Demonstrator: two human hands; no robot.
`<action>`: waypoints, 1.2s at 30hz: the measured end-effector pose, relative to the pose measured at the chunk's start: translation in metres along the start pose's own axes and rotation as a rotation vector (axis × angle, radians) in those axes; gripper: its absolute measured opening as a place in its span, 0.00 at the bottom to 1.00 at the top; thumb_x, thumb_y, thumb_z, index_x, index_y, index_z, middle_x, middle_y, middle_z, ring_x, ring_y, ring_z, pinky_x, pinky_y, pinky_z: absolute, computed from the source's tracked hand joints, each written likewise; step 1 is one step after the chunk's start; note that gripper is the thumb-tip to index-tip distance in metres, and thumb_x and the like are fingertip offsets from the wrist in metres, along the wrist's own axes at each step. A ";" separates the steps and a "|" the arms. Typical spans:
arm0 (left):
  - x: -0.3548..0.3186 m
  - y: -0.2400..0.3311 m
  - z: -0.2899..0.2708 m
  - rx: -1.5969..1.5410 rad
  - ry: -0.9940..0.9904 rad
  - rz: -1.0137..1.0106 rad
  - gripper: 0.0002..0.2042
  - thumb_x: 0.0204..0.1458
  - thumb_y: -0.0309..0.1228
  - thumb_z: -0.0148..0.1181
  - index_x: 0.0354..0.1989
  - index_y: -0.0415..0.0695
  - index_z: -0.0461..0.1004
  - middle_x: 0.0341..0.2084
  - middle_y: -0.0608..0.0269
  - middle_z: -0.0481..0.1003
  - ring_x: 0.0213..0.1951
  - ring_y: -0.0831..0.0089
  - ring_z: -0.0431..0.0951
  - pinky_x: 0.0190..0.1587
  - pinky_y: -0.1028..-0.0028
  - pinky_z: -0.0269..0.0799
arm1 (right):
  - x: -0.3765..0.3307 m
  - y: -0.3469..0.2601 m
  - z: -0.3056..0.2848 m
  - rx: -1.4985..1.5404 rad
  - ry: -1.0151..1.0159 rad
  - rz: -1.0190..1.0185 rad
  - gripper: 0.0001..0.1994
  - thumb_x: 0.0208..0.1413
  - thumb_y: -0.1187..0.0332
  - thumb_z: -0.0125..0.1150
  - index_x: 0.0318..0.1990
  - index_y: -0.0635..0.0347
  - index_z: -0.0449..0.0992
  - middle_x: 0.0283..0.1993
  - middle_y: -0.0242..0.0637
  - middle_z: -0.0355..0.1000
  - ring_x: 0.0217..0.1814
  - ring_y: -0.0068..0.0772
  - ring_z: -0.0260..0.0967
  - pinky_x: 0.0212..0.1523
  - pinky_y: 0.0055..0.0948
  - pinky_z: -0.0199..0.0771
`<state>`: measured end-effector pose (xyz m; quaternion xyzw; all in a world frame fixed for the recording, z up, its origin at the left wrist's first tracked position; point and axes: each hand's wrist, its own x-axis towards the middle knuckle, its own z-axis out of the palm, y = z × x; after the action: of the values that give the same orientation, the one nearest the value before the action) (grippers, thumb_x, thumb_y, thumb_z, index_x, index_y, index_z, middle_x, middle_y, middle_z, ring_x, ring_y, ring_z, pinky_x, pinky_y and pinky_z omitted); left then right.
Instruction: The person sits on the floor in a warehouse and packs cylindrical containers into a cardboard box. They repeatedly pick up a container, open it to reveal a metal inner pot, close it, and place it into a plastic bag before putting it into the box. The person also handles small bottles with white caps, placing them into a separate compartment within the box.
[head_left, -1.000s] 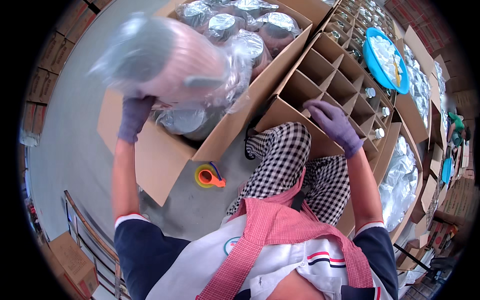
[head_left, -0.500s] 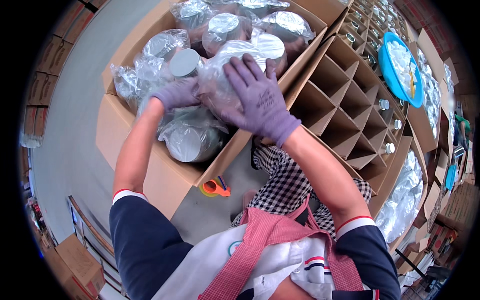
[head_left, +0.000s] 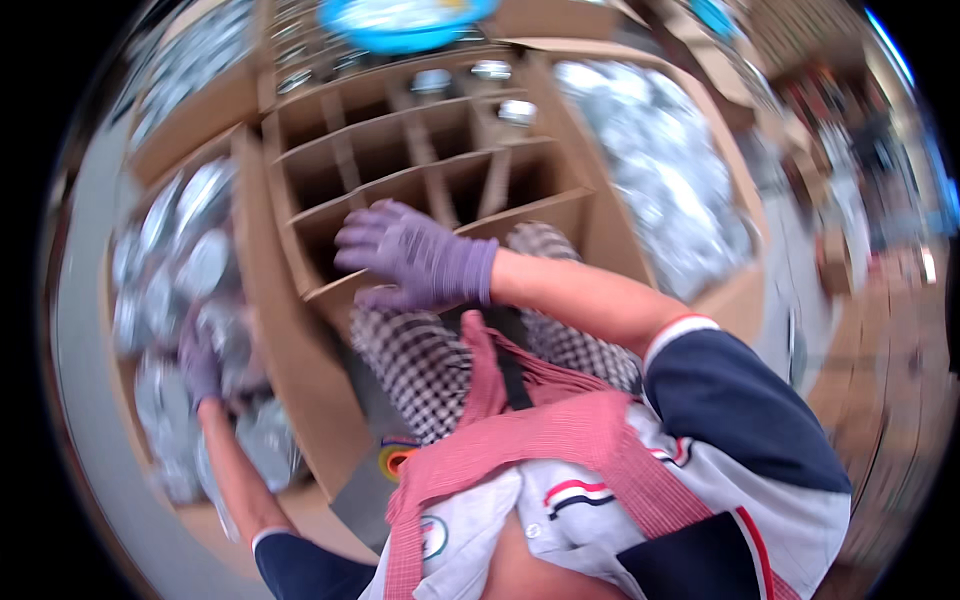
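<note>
My left hand [head_left: 201, 362], in a purple glove, reaches into a carton [head_left: 290, 350] on the left. That carton holds several round containers with silver-grey tops [head_left: 208, 263], wrapped in clear plastic, and the hand lies against them. Its fingers are smeared by motion. With fingers spread and nothing in them, my gloved right hand [head_left: 415, 258] hovers over the near edge of a carton with cardboard dividers [head_left: 425, 165]. A few silver-capped pieces [head_left: 516, 112] stand in its far right cells. Most of the nearer cells look dark, with no tops showing.
A blue basin [head_left: 405, 38] of white pieces sits at the back. To the right stands a carton full of silvery plastic-wrapped items [head_left: 640, 170]. An orange and yellow tape roll [head_left: 397, 459] lies on the floor by my knee. More cartons [head_left: 860, 400] are blurred at the far right.
The view has swung right. My right hand has left the wrapped containers and moved over the divided carton. My left hand stays among the containers.
</note>
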<state>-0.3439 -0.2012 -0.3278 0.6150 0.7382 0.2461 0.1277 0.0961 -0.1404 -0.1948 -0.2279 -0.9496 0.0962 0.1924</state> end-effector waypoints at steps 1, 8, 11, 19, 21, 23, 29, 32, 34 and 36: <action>0.008 -0.006 0.010 0.081 -0.024 -0.041 0.23 0.61 0.39 0.47 0.62 0.42 0.63 0.59 0.49 0.67 0.59 0.53 0.67 0.61 0.63 0.63 | -0.035 0.026 -0.030 -0.044 -0.032 0.165 0.22 0.51 0.52 0.60 0.45 0.61 0.74 0.50 0.46 0.70 0.57 0.46 0.65 0.61 0.43 0.61; -0.029 0.012 0.024 0.377 -0.055 -0.219 0.32 0.54 0.55 0.53 0.59 0.42 0.67 0.55 0.43 0.68 0.57 0.47 0.66 0.61 0.58 0.60 | -0.354 0.072 -0.128 -0.334 0.265 0.823 0.18 0.50 0.58 0.63 0.43 0.61 0.76 0.48 0.48 0.73 0.51 0.48 0.71 0.54 0.41 0.69; 0.021 0.016 0.018 0.909 0.193 -0.413 0.36 0.50 0.59 0.57 0.57 0.40 0.69 0.58 0.43 0.66 0.59 0.49 0.65 0.59 0.59 0.63 | -0.397 0.123 -0.178 -0.640 0.386 0.892 0.20 0.55 0.53 0.59 0.48 0.57 0.75 0.51 0.47 0.73 0.57 0.50 0.67 0.57 0.41 0.66; 0.059 0.566 0.155 -0.618 -0.461 0.637 0.19 0.56 0.34 0.50 0.52 0.34 0.72 0.49 0.55 0.73 0.51 0.68 0.72 0.54 0.72 0.67 | -0.579 0.150 -0.200 -0.191 0.261 1.641 0.25 0.57 0.48 0.54 0.55 0.56 0.72 0.62 0.44 0.65 0.63 0.51 0.61 0.59 0.46 0.61; 0.035 0.655 0.224 -0.484 -0.861 0.905 0.23 0.52 0.38 0.59 0.54 0.39 0.72 0.52 0.52 0.73 0.56 0.64 0.71 0.58 0.69 0.64 | -0.571 0.145 -0.184 -0.488 0.490 1.554 0.26 0.55 0.50 0.56 0.56 0.56 0.71 0.62 0.47 0.64 0.62 0.52 0.62 0.59 0.47 0.61; 0.009 0.692 0.302 -0.364 -1.002 0.893 0.27 0.48 0.44 0.62 0.56 0.44 0.70 0.56 0.51 0.69 0.58 0.54 0.68 0.60 0.62 0.64 | -0.540 0.131 -0.182 -0.706 0.692 1.383 0.26 0.53 0.51 0.60 0.56 0.56 0.71 0.62 0.49 0.64 0.62 0.53 0.61 0.60 0.47 0.60; -0.024 0.670 0.323 0.503 -0.646 1.744 0.38 0.32 0.45 0.71 0.58 0.60 0.65 0.60 0.57 0.61 0.62 0.54 0.60 0.58 0.46 0.59 | -0.471 0.134 -0.161 -0.592 -0.048 0.849 0.25 0.55 0.47 0.53 0.57 0.48 0.72 0.68 0.38 0.58 0.71 0.48 0.50 0.70 0.55 0.39; 0.015 0.706 0.335 0.563 -0.572 1.457 0.36 0.37 0.43 0.68 0.60 0.54 0.64 0.62 0.55 0.59 0.64 0.54 0.58 0.62 0.48 0.55 | -0.531 0.196 -0.147 -0.474 -0.046 1.471 0.29 0.59 0.42 0.42 0.53 0.54 0.75 0.67 0.38 0.60 0.68 0.42 0.57 0.71 0.54 0.35; 0.005 0.723 0.339 0.496 -0.345 1.523 0.35 0.41 0.43 0.67 0.60 0.51 0.64 0.63 0.54 0.58 0.64 0.55 0.57 0.64 0.49 0.53 | -0.557 0.188 -0.144 -0.399 -0.038 1.472 0.29 0.60 0.42 0.41 0.53 0.55 0.75 0.66 0.39 0.62 0.67 0.44 0.59 0.71 0.52 0.37; -0.032 0.725 0.333 0.865 -0.755 1.733 0.34 0.47 0.42 0.62 0.64 0.48 0.60 0.65 0.53 0.56 0.66 0.60 0.55 0.68 0.50 0.45 | -0.568 0.175 -0.135 -0.368 0.063 1.517 0.29 0.60 0.42 0.40 0.53 0.54 0.75 0.63 0.41 0.65 0.66 0.44 0.60 0.70 0.48 0.40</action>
<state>0.4390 -0.0754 -0.2359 0.9650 -0.0196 -0.2411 -0.1017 0.6880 -0.2408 -0.3029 -0.8457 -0.5291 0.0360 0.0600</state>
